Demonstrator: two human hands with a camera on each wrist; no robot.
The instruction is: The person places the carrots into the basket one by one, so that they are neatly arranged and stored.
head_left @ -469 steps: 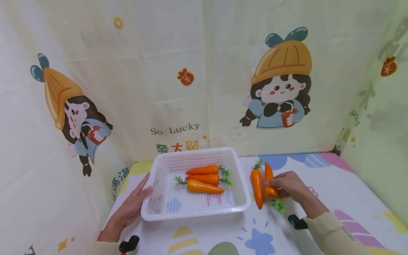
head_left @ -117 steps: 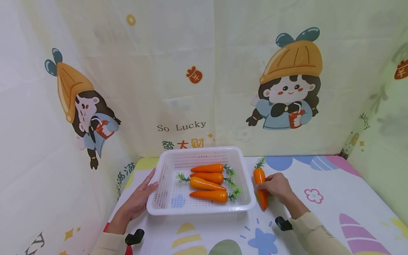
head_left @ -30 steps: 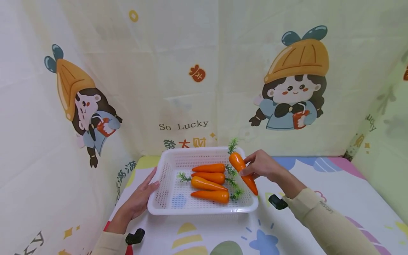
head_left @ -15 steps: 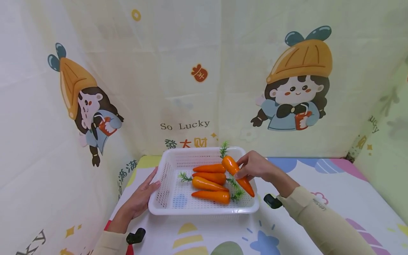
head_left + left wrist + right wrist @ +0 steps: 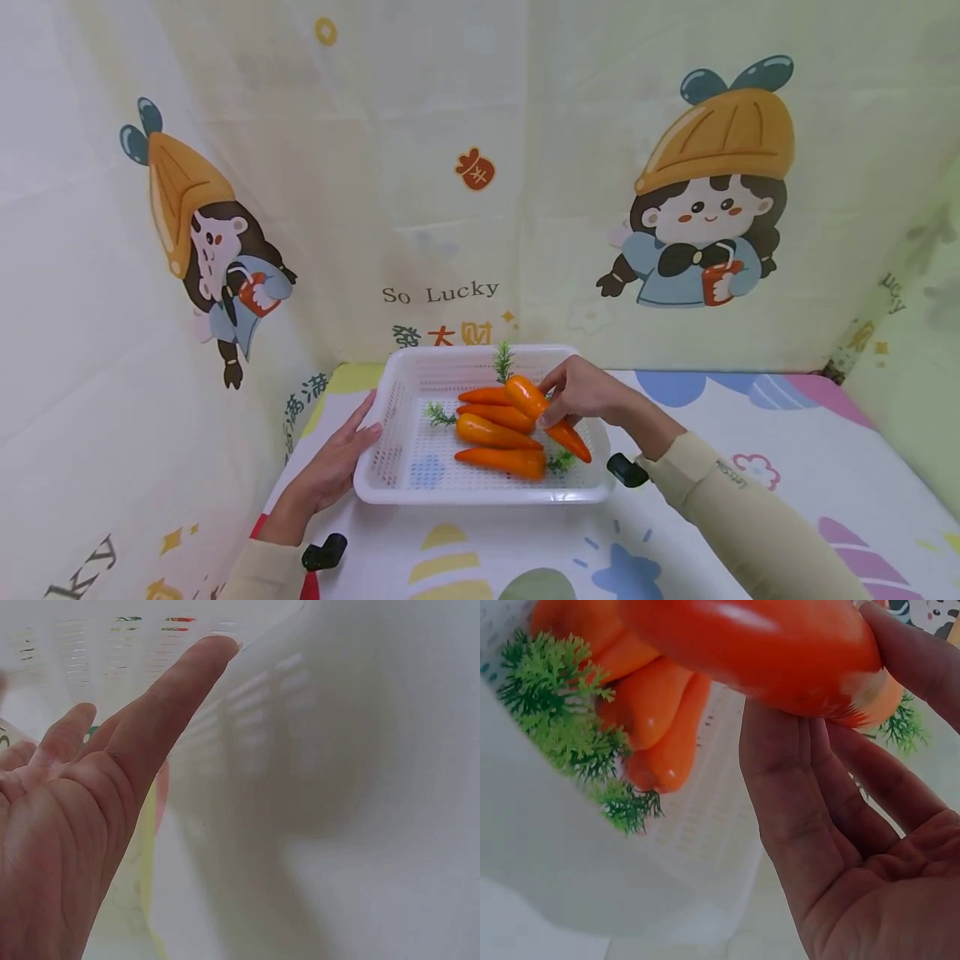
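Note:
A white perforated plastic basket (image 5: 408,492) stands on the table with several orange carrots (image 5: 498,462) lying in it, their green tops feathery. My right hand (image 5: 588,392) pinches another carrot (image 5: 527,397) between thumb and fingers, slanted above the basket's right side; its leafy top points to the back. In the right wrist view this held carrot (image 5: 780,652) hangs over the others. My left hand (image 5: 330,467) touches the basket's left side with its fingers straight; in the left wrist view the fingers (image 5: 172,697) lie along the outer wall.
A patterned white cloth (image 5: 480,550) covers the table. Behind it hangs a cream curtain (image 5: 555,208) printed with cartoon figures, with more curtain at the left and right. A black wrist device (image 5: 627,471) sits by the right sleeve.
The right hand has picked up the carrot from the table right of the basket and carried it left over the basket. Earlier, another carrot went into the basket. The left hand stays at the basket.

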